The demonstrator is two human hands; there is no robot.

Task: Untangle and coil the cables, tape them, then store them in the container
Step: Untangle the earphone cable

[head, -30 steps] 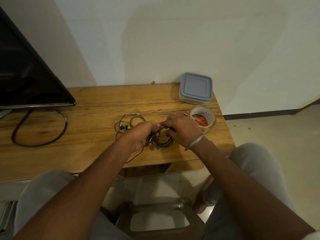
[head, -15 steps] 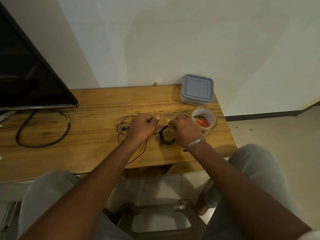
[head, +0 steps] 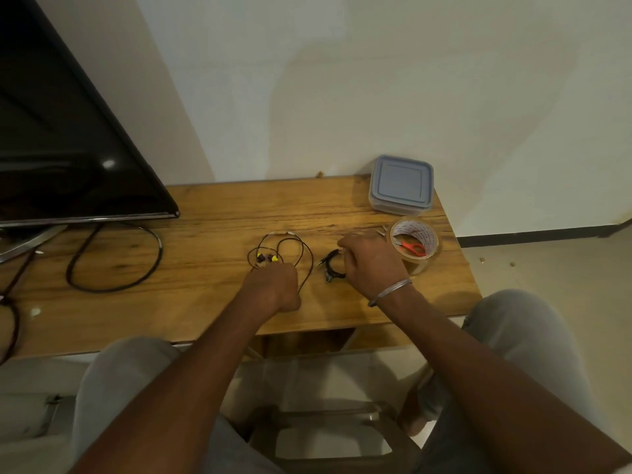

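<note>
A thin earphone cable with yellow-tipped buds lies in loose loops near the middle of the wooden table, while a short black cable, wound into a small coil with its plug pointing left, sits just to the right of it. The person's left hand is balled into a fist at the near end of the earphone cable, and one strand of the wire runs into that fist. The right hand, a metal bangle on its wrist, has its fingers curled over the right side of the black coil and holds it against the tabletop; the fingertips are hidden under the hand. Just beyond the right hand, near the table's right edge, stands a roll of clear packing tape with orange-handled scissors lying inside its core. A square container with a grey lid on sits at the far right corner, against the wall. A dark television fills the table's left end, a black power cord looped on the wood beneath it.
</note>
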